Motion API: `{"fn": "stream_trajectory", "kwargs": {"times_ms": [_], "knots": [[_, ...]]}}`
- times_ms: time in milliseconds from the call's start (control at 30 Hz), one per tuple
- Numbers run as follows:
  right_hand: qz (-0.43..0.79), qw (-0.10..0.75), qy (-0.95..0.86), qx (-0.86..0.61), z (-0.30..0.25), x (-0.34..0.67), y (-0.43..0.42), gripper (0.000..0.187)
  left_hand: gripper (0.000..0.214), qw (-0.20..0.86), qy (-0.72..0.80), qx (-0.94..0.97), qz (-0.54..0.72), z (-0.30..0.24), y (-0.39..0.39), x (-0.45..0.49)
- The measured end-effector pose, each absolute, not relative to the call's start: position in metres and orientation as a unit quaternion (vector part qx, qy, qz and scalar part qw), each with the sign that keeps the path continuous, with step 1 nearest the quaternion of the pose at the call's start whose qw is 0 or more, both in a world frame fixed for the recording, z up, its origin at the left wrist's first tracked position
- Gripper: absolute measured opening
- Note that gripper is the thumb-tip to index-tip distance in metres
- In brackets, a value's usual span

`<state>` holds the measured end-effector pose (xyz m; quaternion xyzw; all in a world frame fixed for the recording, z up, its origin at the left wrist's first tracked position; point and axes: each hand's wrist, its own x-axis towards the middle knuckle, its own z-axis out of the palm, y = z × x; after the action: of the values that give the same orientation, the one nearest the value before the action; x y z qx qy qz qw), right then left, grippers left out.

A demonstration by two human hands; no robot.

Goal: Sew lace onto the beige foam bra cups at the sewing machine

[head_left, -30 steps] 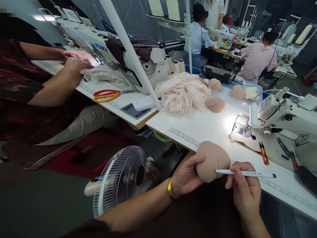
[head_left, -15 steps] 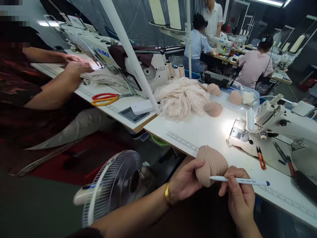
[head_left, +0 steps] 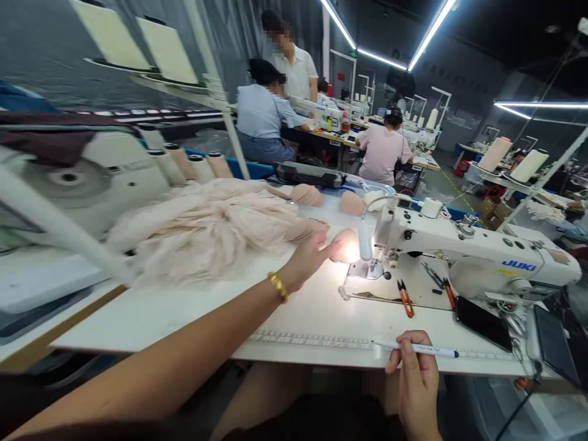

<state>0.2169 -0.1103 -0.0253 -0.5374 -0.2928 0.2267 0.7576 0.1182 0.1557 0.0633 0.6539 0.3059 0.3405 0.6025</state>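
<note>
Table (head_left: 298,312): fabric pile (head_left: 206,229) left, sewing machine (head_left: 468,251) right, snips (head_left: 407,298) on its bed, pen (head_left: 422,350) at near edge.

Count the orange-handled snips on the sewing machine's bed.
2 orange-handled snips on the sewing machine bed: one on the left, one further right, nearer the black phone. Others may be hidden.

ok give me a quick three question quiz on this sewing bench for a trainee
1. True or false: the right hand holds a pen at the near edge of the table.
2. The snips lying on the bed of the sewing machine have handles of which colour? A orange, B green, C blue.
3. Fill in: the blue brand name on the sewing machine reads ____.

Key: 1 true; 2 A; 3 JUKI.
</note>
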Motion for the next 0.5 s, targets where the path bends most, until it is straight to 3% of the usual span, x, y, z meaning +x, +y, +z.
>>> {"fn": "stream_trajectory", "kwargs": {"times_ms": [100, 200, 267, 500], "knots": [[0.140, 0.765, -0.257, -0.574, -0.029, 0.248, -0.118, 0.026, 0.055, 0.384, 0.305, 0.804, 0.337, 0.044, 0.136, 0.117], [0.077, 0.790, -0.214, -0.569, -0.030, 0.269, -0.114, 0.027, 0.026, 0.376, 0.058, 0.909, 0.170, 0.037, 0.104, 0.141], [0.050, 0.816, -0.188, -0.545, -0.032, 0.275, -0.109, 0.026, 0.021, 0.364, -0.042, 0.919, 0.145, 0.039, 0.085, 0.179], [0.014, 0.831, -0.171, -0.529, -0.040, 0.284, -0.123, 0.021, 0.012, 0.369, -0.034, 0.911, 0.183, 0.021, 0.058, 0.313]]}}
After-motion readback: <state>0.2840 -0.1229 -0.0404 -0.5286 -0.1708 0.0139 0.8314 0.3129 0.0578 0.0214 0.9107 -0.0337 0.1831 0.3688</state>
